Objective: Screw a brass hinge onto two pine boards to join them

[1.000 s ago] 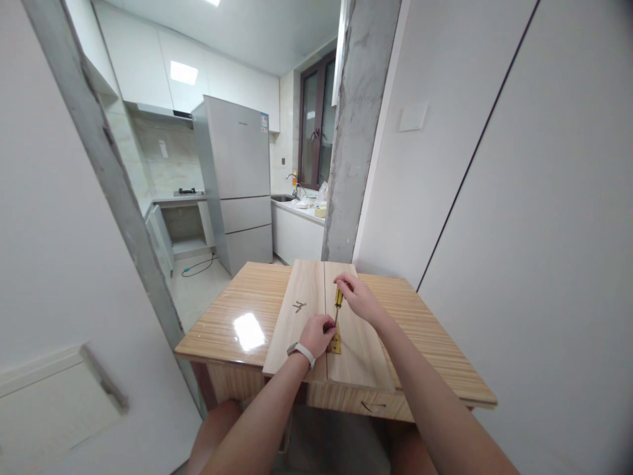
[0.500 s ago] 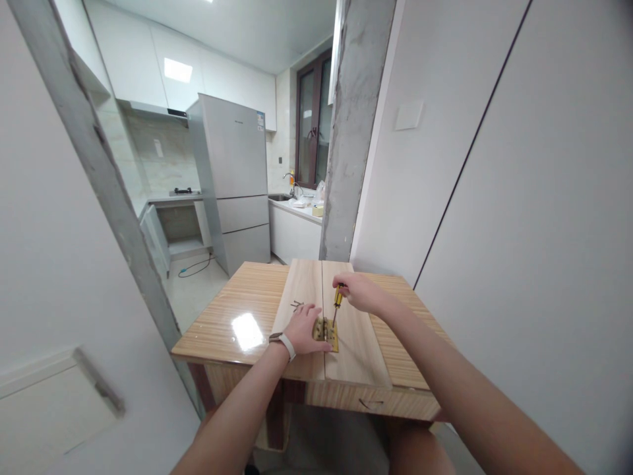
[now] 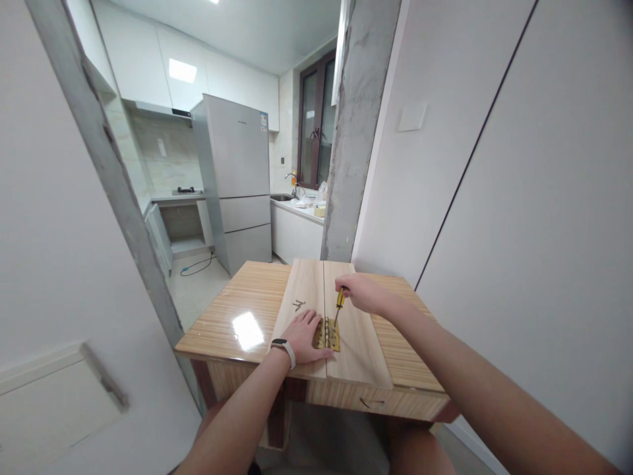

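Note:
Two pale wooden boards (image 3: 353, 359) lie side by side on the table, with a narrow seam between them. A brass hinge (image 3: 327, 334) rests across that seam, opened flat. My left hand (image 3: 302, 338) is spread out over the left board, its thumb and fingers around the hinge's left side. In my right hand (image 3: 363, 291) is a yellow-and-black screwdriver (image 3: 340, 299), gripped by the handle. Its shaft slants down and its tip meets the hinge's right leaf. Several loose screws (image 3: 299, 305) lie on the left board beyond my left hand.
Under the boards stands a wood-grain table (image 3: 232, 297) with a drawer handle (image 3: 371, 403) at its front. A white wall (image 3: 494, 218) rises close on the right. Beyond the table are a grey fridge (image 3: 240, 152) and a sink counter (image 3: 297, 227).
My left hand's fingers have drawn back slightly, so more of the hinge shows. The screwdriver stays at the right leaf in my right hand. The whole view has shifted a little.

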A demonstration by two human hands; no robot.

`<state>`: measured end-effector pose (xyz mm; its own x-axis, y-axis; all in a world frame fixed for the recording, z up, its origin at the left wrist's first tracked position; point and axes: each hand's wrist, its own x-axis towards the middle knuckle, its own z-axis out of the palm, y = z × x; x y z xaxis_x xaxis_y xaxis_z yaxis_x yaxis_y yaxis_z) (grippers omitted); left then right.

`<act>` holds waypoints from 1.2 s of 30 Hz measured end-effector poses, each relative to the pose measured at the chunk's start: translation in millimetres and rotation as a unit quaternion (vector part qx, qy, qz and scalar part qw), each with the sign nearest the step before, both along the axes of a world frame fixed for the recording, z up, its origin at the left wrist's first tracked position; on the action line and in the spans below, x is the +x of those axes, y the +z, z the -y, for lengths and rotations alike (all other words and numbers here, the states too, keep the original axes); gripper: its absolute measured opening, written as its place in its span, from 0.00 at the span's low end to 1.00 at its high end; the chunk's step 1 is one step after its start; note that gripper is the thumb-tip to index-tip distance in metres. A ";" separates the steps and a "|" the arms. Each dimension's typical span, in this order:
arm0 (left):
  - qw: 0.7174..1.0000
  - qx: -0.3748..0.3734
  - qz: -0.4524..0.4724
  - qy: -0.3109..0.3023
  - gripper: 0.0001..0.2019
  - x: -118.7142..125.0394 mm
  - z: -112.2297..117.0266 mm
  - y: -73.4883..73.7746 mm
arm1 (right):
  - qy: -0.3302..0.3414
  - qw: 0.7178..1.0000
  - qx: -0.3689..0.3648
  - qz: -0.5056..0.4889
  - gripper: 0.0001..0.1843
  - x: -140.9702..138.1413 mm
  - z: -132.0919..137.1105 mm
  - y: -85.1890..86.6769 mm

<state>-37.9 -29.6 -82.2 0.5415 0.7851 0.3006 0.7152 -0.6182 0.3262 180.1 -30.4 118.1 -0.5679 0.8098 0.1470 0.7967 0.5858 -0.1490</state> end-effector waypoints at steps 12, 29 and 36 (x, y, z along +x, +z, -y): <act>1.000 -0.003 0.025 -0.001 0.52 0.2 -0.3 -2.2 | -0.126 0.990 -0.006 0.067 0.21 -3.6 1.5 1.5; 1.000 0.003 0.025 -0.003 0.52 -0.1 0.6 -1.8 | 0.020 0.984 0.008 0.174 0.06 -6.0 -12.0 -21.6; 1.000 0.000 0.030 -0.002 0.51 0.1 3.6 3.1 | 0.071 0.980 0.049 0.179 0.07 -16.3 -18.4 -24.3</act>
